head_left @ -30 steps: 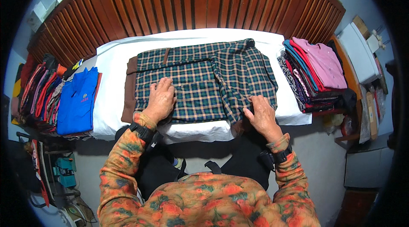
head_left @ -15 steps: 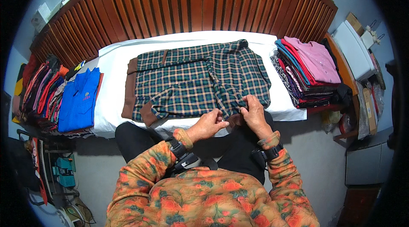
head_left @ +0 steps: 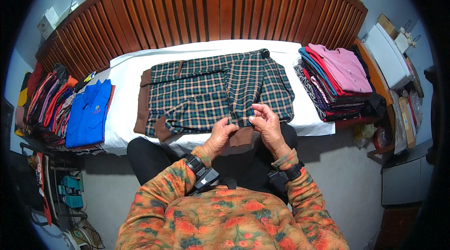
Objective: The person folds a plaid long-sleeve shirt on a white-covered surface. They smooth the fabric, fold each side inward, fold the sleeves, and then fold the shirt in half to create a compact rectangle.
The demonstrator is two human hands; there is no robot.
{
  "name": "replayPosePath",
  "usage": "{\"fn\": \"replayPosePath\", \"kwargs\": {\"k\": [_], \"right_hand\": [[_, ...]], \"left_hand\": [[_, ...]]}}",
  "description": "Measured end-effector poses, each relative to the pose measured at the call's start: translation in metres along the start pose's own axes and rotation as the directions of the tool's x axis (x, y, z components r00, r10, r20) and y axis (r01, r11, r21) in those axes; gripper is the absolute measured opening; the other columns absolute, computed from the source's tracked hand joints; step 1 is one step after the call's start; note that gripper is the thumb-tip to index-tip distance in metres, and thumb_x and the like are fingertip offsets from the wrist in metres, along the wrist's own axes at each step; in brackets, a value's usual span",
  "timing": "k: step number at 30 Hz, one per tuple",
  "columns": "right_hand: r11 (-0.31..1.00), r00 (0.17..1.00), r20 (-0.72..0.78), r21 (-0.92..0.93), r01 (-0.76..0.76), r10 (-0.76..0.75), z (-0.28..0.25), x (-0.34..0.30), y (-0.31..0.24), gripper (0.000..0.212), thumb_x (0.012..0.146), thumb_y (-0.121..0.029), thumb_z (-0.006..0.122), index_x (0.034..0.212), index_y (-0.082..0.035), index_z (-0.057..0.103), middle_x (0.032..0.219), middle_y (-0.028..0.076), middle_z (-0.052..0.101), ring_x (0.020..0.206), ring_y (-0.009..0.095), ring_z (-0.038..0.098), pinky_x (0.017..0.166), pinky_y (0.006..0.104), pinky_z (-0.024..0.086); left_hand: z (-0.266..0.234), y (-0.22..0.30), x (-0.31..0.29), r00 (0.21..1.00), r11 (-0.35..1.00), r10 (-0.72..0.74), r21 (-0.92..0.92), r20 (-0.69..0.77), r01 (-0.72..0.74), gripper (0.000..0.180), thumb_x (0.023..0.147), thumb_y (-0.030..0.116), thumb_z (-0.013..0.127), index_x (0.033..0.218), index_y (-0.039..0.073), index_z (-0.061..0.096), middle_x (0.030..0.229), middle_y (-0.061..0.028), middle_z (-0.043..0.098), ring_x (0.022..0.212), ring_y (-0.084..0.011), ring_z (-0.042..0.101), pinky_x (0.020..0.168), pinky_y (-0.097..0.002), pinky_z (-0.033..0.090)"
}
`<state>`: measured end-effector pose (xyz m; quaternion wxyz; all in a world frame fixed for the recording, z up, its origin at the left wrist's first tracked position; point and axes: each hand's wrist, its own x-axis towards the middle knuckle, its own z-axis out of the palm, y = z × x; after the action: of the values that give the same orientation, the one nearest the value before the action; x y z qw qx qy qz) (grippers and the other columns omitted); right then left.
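Head view: one plaid garment (head_left: 192, 102), two brown cuffs (head_left: 241, 137), being pinched by left hand (head_left: 218, 138), right hand (head_left: 268, 128), fingers nearly closed.

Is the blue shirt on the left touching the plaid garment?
Apart. The head view shows a bare strip of white sheet running between the blue shirt and the plaid garment.

The left hand (head_left: 218, 137) and right hand (head_left: 268, 127) are pinching a green checked shirt (head_left: 197, 97) beside its brown cuff (head_left: 241, 138). It is lying on a white sheet (head_left: 123, 104). A blue shirt (head_left: 86, 118) is sitting on the left, and a clothes pile (head_left: 340, 74) is sitting on the right.
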<state>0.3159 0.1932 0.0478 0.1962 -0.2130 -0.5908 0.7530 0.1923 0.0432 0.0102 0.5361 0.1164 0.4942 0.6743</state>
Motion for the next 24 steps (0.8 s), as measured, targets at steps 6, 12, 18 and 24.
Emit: {"fn": "replayPosePath", "kwargs": {"k": [6, 12, 18, 24], "right_hand": [[0.995, 0.99, -0.1, -0.017, -0.101, 0.099, -0.013, 0.0, 0.008, 0.039, 0.103, -0.021, 0.059, 0.133, 0.001, 0.051, 0.102, 0.006, 0.062, 0.087, 0.011, 0.065, 0.073, 0.028, 0.062], [0.968, 0.967, -0.064, 0.062, -0.242, 0.246, -0.007, -0.005, 0.022, 0.046, 0.101, -0.028, 0.063, 0.135, 0.0, 0.049, 0.106, 0.005, 0.061, 0.088, 0.009, 0.062, 0.074, 0.025, 0.057], [0.993, 0.993, -0.011, 0.027, -0.118, 0.118, -0.001, -0.004, 0.039, 0.069, 0.091, -0.013, 0.073, 0.145, 0.008, 0.036, 0.112, 0.005, 0.059, 0.094, 0.011, 0.061, 0.074, 0.0239, 0.053], [0.972, 0.976, -0.091, 0.15, -0.183, 0.198, -0.001, -0.004, 0.043, 0.066, 0.09, -0.01, 0.073, 0.143, 0.007, 0.038, 0.105, 0.005, 0.06, 0.089, 0.011, 0.062, 0.071, 0.0237, 0.055]], "left_hand": [[-0.017, 0.015, -0.005, 0.992, 0.991, 0.126, -0.042, 0.022, -0.125, 0.014, 0.093, 0.003, 0.052, 0.106, 0.003, 0.057, 0.093, -0.0012, 0.061, 0.079, -0.0099, 0.059, 0.071, -0.0242, 0.051], [-0.005, 0.008, -0.012, 0.998, 0.999, -0.01, -0.054, -0.061, 0.006, 0.037, 0.09, 0.001, 0.061, 0.124, -0.004, 0.046, 0.092, -0.0046, 0.059, 0.083, -0.0132, 0.063, 0.073, -0.028, 0.057], [-0.013, 0.002, -0.012, 0.989, 0.967, -0.092, 0.225, -0.113, 0.116, 0.022, 0.089, 0.005, 0.066, 0.102, 0.008, 0.049, 0.076, 0.0005, 0.054, 0.064, -0.0075, 0.056, 0.053, -0.0225, 0.045], [-0.021, -0.003, -0.017, 0.977, 0.974, -0.075, 0.193, -0.2, 0.114, 0.014, 0.089, 0.003, 0.057, 0.099, 0.01, 0.051, 0.07, 0.0033, 0.048, 0.055, -0.0068, 0.044, 0.048, -0.0239, 0.036]]}}
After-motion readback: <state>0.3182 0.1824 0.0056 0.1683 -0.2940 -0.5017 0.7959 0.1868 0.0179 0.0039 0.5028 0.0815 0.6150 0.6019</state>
